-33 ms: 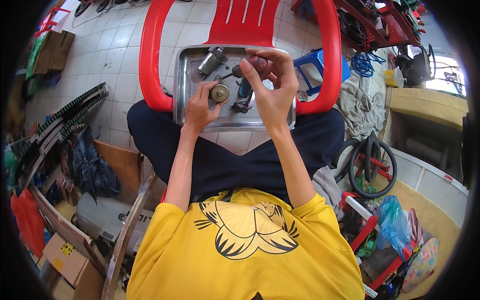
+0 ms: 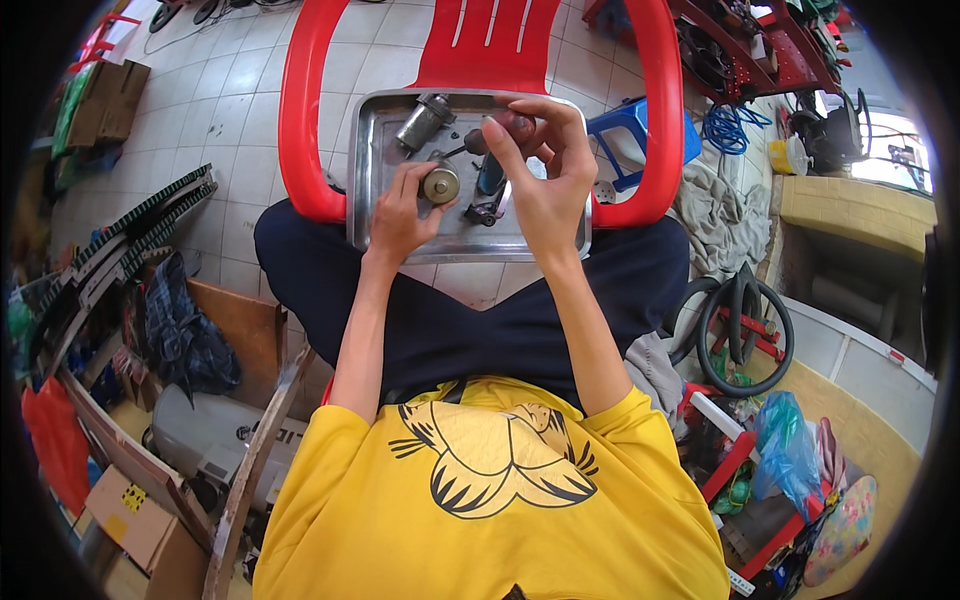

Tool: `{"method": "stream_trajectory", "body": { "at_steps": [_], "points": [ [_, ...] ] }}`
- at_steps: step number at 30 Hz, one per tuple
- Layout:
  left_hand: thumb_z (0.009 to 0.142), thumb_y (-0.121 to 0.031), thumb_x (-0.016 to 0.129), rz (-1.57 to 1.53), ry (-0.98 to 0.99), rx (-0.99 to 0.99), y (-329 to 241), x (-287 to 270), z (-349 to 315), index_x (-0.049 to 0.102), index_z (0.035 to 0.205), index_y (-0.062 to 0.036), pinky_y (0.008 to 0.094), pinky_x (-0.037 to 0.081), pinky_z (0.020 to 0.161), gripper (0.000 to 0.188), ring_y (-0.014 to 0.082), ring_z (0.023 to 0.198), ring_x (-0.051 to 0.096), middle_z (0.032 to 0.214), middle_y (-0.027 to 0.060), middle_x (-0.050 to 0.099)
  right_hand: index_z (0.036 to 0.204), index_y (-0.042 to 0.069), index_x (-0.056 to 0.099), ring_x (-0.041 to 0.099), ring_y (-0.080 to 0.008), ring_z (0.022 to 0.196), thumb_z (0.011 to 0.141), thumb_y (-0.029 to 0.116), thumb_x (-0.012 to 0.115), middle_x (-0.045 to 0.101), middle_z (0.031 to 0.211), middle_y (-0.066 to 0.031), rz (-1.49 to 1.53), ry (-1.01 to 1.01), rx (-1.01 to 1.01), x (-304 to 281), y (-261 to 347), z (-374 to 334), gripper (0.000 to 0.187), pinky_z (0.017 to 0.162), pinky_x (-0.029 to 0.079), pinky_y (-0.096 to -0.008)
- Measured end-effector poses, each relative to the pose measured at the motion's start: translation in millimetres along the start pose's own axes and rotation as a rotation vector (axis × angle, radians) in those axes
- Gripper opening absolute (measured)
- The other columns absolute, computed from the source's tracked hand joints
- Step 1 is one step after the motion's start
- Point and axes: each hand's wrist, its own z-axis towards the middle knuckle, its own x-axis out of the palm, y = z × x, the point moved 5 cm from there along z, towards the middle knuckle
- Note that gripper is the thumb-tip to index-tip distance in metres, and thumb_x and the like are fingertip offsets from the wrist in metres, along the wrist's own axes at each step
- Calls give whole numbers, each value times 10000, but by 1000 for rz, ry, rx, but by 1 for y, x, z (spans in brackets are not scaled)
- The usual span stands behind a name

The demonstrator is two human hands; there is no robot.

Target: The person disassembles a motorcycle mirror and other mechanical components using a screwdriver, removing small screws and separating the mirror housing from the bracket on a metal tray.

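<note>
My left hand [image 2: 398,218] grips a round metal part [image 2: 440,186] with a brass-coloured end face and a small stud at its centre. The fingers of my right hand [image 2: 552,205] are closed around the dark red handle of a screwdriver [image 2: 515,126]. Its thin shaft points left to the far side of the round part; whether the tip touches it I cannot tell. Both hands are above a shallow metal tray [image 2: 354,190]. In the tray lie a silver metal cylinder [image 2: 424,122] and, partly behind my right hand, a blue-and-black tool or part [image 2: 489,178].
The tray rests on a red plastic chair [image 2: 308,130] facing me, its armrests on both sides. A blue stool [image 2: 640,135] stands right of it. Wooden boards [image 2: 245,490] lean at the lower left; a black tyre [image 2: 785,340] lies at the right.
</note>
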Motion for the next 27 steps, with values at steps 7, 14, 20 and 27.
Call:
{"method": "stream_trajectory", "body": {
  "at_steps": [7, 14, 20, 27],
  "points": [
    [794, -114, 880, -4, -11, -1, 2, 1, 1, 585, 1272, -33, 429, 571, 875, 568, 384, 1080, 671, 1191, 167, 648, 1169, 59, 737, 625, -75, 773, 885, 60, 818, 705, 1118, -44, -226, 101, -116, 1, 9, 5, 296, 611, 480, -221],
    [795, -123, 876, 14, -11, 4, 2, 2, 0, 594, 1268, -34, 435, 569, 886, 557, 376, 1079, 673, 1180, 162, 648, 1225, 54, 711, 626, -82, 699, 891, 47, 801, 691, 1112, -49, -245, 89, -182, 5, 8, 3, 346, 550, 461, -218],
    [791, -121, 868, 17, 13, -7, 3, 2, 0, 601, 1269, -49, 441, 571, 872, 552, 380, 1070, 673, 1180, 154, 650, 1232, 43, 711, 624, -65, 685, 882, 66, 822, 665, 1115, -65, -103, 55, -36, 6, 4, 4, 367, 529, 454, -205],
    [783, -128, 874, 35, 23, 5, 1, 3, -1, 600, 1271, -52, 438, 578, 857, 564, 377, 1065, 680, 1185, 145, 653, 1224, 15, 671, 654, -75, 717, 892, 68, 823, 673, 1181, -71, -136, 11, -51, 3, 3, 4, 369, 543, 453, -195]
  ]
}}
